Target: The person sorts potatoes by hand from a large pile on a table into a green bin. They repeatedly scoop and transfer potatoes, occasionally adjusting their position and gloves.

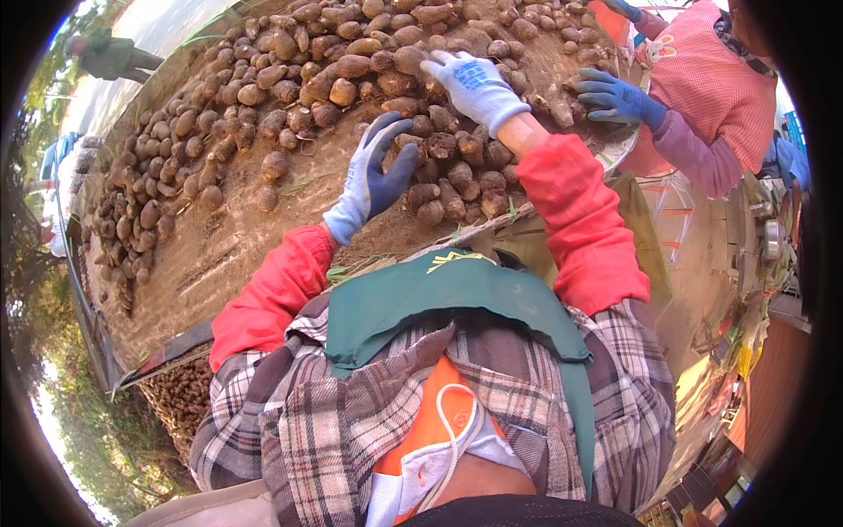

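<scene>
Brown, soil-covered taro corms (352, 66) are heaped across a dirt-covered sorting table (217, 263) before me. My left hand (379, 174), in a white and blue coated work glove, hovers at the left of a near cluster of corms (461, 181). Its thumb and fingers are apart, with nothing between them. Farther out, my right hand (474, 85), gloved alike, reaches palm down over the main heap. The fingers are spread and stretched out, the tips beside a slightly blurred corm (411, 59). The undersides of those fingers are hidden.
At the right, a co-worker in a pink checked apron (718, 79) holds a blue-gloved hand (612, 99) near the corms. Another person (108, 56) stands beyond the table's far left. A large mass of small corms (181, 395) lies below the left edge.
</scene>
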The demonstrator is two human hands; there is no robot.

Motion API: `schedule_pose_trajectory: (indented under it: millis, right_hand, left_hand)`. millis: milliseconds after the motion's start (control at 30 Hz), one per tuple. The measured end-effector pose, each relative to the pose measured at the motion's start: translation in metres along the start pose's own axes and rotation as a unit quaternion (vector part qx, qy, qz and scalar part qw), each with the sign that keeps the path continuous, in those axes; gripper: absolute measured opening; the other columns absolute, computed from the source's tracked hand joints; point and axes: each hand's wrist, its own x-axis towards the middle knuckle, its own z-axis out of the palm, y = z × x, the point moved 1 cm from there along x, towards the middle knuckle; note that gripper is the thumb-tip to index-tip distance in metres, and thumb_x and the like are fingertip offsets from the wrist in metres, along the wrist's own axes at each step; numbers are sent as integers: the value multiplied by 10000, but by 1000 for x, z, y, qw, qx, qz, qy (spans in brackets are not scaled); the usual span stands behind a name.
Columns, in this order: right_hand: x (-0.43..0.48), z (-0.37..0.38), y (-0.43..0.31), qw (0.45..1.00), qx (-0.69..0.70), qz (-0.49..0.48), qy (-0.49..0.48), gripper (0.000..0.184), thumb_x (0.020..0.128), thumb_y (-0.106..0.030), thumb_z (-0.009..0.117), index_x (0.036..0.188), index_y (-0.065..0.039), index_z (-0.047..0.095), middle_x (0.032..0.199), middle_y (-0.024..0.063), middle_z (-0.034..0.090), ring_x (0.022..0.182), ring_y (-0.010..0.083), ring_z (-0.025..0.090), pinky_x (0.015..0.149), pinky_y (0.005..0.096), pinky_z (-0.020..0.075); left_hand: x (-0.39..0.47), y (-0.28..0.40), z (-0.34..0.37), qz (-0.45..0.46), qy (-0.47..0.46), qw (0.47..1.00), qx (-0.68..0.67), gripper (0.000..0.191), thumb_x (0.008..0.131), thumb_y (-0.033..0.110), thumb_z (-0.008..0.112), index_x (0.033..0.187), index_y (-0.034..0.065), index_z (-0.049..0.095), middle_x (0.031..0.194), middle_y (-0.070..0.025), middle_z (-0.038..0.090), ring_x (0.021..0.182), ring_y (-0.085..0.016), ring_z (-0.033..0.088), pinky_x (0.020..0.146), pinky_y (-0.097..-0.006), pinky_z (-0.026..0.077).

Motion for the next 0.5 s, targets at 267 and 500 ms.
schedule_pose_trajectory:
  millis: [267,500]
  right_hand:
    - [3,-21,21,903,412,111,51,388,894,-76,734,1259,-119,611,1060,78,684,968,198,699,815,338,597]
    - [-63,-68,-15,589,780,209,38,182,951,-94,625,1132,-74,642,1130,38,654,726,91,643,576,228,523]
  left_hand:
    - [1,-22,-50,-223,13,950,-216,508,1031,166,635,1493,41,466,1250,-36,603,1066,-91,576,923,-236,484]
    - [39,29,-6,-238,-137,734,-621,648,1024,190,630,1569,81,297,1298,-83,573,1063,-188,643,899,-315,554]
